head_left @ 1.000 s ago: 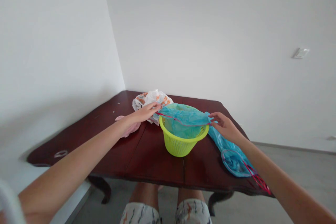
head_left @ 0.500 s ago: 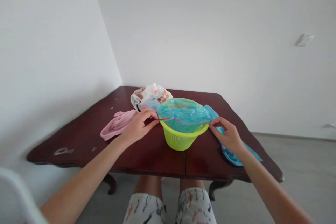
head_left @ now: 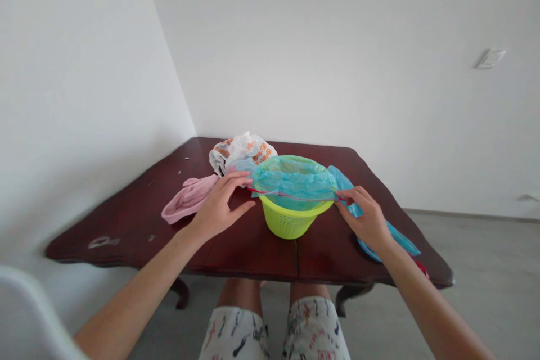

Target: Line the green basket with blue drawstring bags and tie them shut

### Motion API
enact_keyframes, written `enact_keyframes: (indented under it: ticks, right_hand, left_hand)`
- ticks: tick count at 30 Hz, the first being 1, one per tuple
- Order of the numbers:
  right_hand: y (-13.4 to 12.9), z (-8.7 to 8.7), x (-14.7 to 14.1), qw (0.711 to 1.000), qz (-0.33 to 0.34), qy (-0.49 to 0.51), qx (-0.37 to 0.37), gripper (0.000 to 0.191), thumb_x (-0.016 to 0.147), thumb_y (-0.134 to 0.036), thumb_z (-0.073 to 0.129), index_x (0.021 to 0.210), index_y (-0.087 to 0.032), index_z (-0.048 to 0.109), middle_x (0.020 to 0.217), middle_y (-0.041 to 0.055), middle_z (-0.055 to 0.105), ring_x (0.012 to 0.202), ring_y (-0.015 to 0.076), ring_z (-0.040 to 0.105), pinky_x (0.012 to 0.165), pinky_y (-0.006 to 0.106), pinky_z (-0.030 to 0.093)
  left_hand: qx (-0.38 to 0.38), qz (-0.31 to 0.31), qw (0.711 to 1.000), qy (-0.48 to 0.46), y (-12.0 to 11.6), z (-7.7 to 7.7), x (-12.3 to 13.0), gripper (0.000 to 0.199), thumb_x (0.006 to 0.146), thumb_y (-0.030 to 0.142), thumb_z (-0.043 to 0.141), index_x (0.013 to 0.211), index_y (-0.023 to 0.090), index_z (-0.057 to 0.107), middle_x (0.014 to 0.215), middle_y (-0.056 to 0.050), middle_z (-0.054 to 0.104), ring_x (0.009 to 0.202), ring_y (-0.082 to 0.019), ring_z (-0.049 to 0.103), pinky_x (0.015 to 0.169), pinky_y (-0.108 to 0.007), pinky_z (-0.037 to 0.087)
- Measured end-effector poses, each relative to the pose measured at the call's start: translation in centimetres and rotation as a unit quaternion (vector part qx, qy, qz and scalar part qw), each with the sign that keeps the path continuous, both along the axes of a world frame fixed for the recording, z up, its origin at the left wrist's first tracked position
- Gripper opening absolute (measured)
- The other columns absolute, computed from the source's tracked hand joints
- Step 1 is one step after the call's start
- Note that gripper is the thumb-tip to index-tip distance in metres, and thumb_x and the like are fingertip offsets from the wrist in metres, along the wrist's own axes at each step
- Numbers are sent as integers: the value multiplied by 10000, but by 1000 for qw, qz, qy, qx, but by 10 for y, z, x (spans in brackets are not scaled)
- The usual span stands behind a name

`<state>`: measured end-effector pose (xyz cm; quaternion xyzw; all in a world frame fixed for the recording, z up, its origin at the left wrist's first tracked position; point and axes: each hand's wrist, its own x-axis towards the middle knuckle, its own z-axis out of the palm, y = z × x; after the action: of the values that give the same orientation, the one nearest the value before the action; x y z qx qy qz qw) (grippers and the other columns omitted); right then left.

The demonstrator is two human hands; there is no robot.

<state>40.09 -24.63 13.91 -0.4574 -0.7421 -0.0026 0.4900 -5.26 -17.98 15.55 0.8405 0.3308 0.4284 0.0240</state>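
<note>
A blue drawstring trash bag (head_left: pixel 291 177) lies inside and over the front rim of a lime-green plastic basket (head_left: pixel 289 220). Its pink-red drawstring runs along the edge across the basket's front. My left hand (head_left: pixel 221 202) is at the basket's left side, thumb and fingers apart, close to the bag's left corner; I see nothing gripped in it. At the right rim, my right hand (head_left: pixel 365 216) pinches the bag's edge by the drawstring between thumb and fingers. The bottom of the bag inside the basket is hidden.
A dark red wooden table (head_left: pixel 253 253) carries everything. Behind the basket lies a crumpled white plastic bag (head_left: pixel 247 149) with orange print. A pink cloth (head_left: pixel 189 199) rests left, and more blue bag plastic (head_left: pixel 403 239) lies right. Walls stand behind and left.
My left hand has let go of the drawstring and its fingers have spread. The bag's left edge now hangs over the rim. My right hand still pinches the right side.
</note>
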Motion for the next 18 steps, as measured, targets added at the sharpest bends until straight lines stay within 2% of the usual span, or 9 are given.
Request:
enact_keyframes:
  ticks: [3, 5, 7, 12, 15, 18]
  right_hand:
    - [2, 1, -5, 1000, 9, 3, 28, 145, 1130, -240, 769, 1214, -330, 846, 1144, 55, 788, 1028, 263, 798, 940, 419, 665]
    - [3, 0, -9, 999, 13, 9, 46, 117, 1132, -233, 763, 1145, -319, 842, 1142, 58, 790, 1047, 264, 806, 951, 422, 671]
    - [3, -1, -11, 998, 19, 21, 59, 115, 1131, -236, 757, 1066, -306, 820, 1124, 59, 790, 1034, 262, 807, 936, 421, 674]
    - [-3, -4, -16, 998, 22, 48, 19, 125, 1147, -294, 720, 1050, -299, 799, 1164, 89, 795, 996, 271, 796, 878, 440, 682]
    - [-6, -6, -15, 998, 23, 49, -15, 116, 1143, -320, 712, 1066, -298, 795, 1199, 109, 788, 986, 281, 775, 875, 464, 690]
    - [-9, -8, -13, 999, 29, 35, -25, 114, 1139, -307, 707, 1073, -297, 799, 1226, 113, 772, 1007, 282, 769, 940, 483, 691]
  left_hand:
    - [-9, -38, 999, 28, -5, 11, 8, 607, 1095, 571, 883, 1618, 350, 670, 1659, -118, 731, 1544, -373, 711, 1367, -611, 540]
    - [-18, -69, 996, 46, -8, 17, 15, 737, 1051, 687, 893, 1659, 347, 653, 1650, -123, 751, 1518, -385, 725, 1344, -597, 551]
    - [-20, -78, 995, 58, -10, 21, 21, 785, 1039, 735, 881, 1678, 343, 646, 1612, -121, 782, 1476, -387, 741, 1317, -591, 554]
    - [-27, -66, 994, 87, -13, 28, 31, 677, 1067, 675, 881, 1631, 340, 713, 1375, -93, 859, 1305, -364, 772, 1215, -568, 573]
    - [-35, -74, 993, 87, -13, 32, 34, 494, 1085, 633, 876, 1475, 335, 827, 1241, -78, 847, 1191, -331, 766, 1132, -529, 595]
    - [-48, -97, 992, 70, -14, 33, 37, 281, 1147, 551, 821, 1295, 320, 880, 1192, -69, 823, 1137, -293, 760, 1074, -483, 606]
